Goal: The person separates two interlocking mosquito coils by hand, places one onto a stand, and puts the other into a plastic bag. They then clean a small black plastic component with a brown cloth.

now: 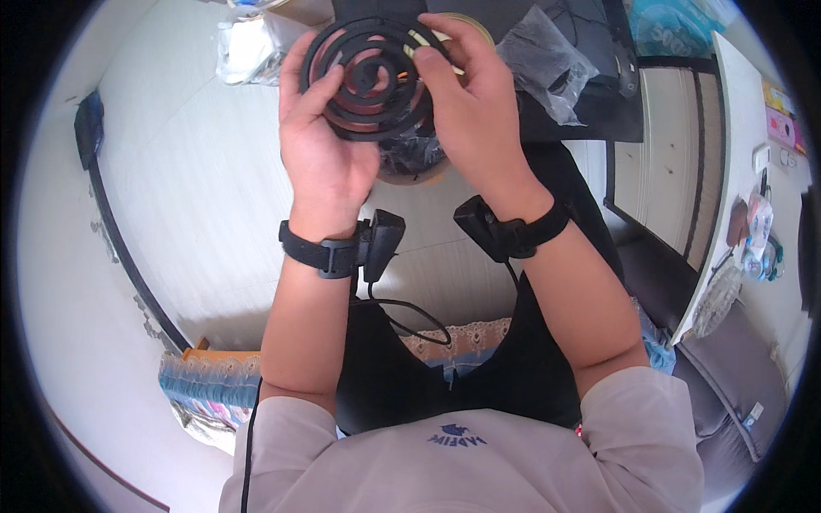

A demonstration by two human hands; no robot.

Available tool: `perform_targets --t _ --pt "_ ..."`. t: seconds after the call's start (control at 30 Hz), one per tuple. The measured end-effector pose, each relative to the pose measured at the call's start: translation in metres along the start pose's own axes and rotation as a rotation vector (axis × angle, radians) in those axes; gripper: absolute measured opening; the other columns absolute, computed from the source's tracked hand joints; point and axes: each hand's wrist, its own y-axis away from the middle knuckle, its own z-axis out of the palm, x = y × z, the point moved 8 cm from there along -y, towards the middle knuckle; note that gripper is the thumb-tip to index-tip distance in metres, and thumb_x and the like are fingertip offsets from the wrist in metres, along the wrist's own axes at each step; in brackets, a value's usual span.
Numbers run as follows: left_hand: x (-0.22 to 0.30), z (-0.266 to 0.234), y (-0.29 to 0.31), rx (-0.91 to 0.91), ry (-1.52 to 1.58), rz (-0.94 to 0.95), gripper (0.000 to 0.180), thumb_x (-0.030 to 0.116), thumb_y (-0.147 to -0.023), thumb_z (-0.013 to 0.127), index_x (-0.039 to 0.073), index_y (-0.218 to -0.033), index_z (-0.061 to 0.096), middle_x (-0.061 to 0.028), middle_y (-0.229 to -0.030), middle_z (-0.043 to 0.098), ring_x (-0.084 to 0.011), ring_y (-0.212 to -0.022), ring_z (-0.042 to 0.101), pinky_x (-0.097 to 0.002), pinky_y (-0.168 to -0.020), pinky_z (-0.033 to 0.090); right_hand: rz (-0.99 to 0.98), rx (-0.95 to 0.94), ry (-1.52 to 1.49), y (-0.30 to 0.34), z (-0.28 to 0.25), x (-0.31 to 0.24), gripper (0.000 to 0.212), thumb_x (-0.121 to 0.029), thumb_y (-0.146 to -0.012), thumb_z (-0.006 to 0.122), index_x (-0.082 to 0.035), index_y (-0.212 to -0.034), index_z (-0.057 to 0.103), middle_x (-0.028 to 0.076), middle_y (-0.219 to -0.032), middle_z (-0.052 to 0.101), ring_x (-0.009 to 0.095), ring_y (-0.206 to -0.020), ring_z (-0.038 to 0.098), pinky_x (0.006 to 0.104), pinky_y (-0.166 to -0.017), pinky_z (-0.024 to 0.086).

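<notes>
A flat black spiral, a mosquito coil (369,79), is held up at the top of the view between both hands. My left hand (327,158) grips its left side, the thumb lying across the rings and the fingers behind them. On the right side, my right hand (475,107) pinches the outer rings between thumb and fingers. Whether the coil is one piece or two nested together, I cannot tell. Behind my right fingers shows part of a round yellowish rim (473,27). Beneath the coil is a round container lined with black plastic (412,158), partly hidden.
A black table (590,120) at the upper right bears a crumpled clear plastic bag (547,64). White plastic-wrapped stuff (248,47) is at the upper left. Far right, a white tabletop (727,179) carries small items, beside a grey padded seat (727,376). Black devices are strapped to both wrists, with cables.
</notes>
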Motion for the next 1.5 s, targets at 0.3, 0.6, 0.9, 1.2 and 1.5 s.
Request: perform_targets --t 0.3,0.6,0.9,1.2,1.5 --pt "-0.027 0.024 0.004 -0.008 -0.033 -0.149 0.045 0.001 -0.094 0.049 0.003 -0.139 0.041 -0.0153 -0.128 0.059 -0.0288 -0.113 0.062 -0.044 -0.098 0.054 0.324 -0.237 -0.152 0.002 -0.037 0.005 0.031 -0.01 -0.095 0.065 0.006 -0.121 0.062 0.007 -0.094 0.073 0.01 -0.081 0.068 0.0221 -0.072 0.053" --pt "-0.117 0.056 0.008 -0.068 -0.182 -0.399 0.037 -0.007 -0.095 0.046 -0.003 -0.133 0.047 -0.018 -0.117 0.064 -0.0251 -0.101 0.068 -0.0366 -0.091 0.058 0.43 -0.114 -0.057 0.0 -0.135 0.046 0.028 -0.017 -0.094 0.063 0.005 -0.111 0.067 0.008 -0.09 0.073 0.013 -0.077 0.066 0.0254 -0.066 0.05" --pt "-0.129 0.058 0.003 -0.04 -0.267 -0.392 0.033 -0.006 -0.097 0.044 -0.005 -0.131 0.046 -0.0191 -0.115 0.063 -0.0275 -0.099 0.069 -0.0447 -0.09 0.061 0.53 0.228 -0.253 -0.01 -0.239 0.102 0.047 -0.022 -0.103 0.05 0.005 -0.141 0.043 0.022 -0.136 0.055 0.028 -0.11 0.064 0.0343 -0.095 0.05" --pt "-0.09 0.018 -0.014 -0.037 -0.283 -0.376 0.034 0.002 -0.101 0.038 -0.005 -0.133 0.045 -0.0203 -0.123 0.061 -0.0279 -0.109 0.066 -0.0408 -0.096 0.057 0.397 -0.071 0.038 -0.023 -0.154 0.056 0.037 -0.029 -0.097 0.063 -0.001 -0.12 0.065 0.007 -0.102 0.07 0.014 -0.085 0.065 0.0267 -0.076 0.051" --pt "-0.044 -0.007 -0.001 -0.063 -0.281 -0.351 0.034 0.004 -0.102 0.038 -0.008 -0.132 0.047 -0.0204 -0.124 0.061 -0.0275 -0.109 0.066 -0.0393 -0.098 0.056 0.268 -0.266 0.36 -0.006 -0.069 0.047 0.027 -0.021 -0.087 0.07 0.001 -0.101 0.074 0.01 -0.078 0.07 0.014 -0.067 0.065 0.0286 -0.065 0.053"
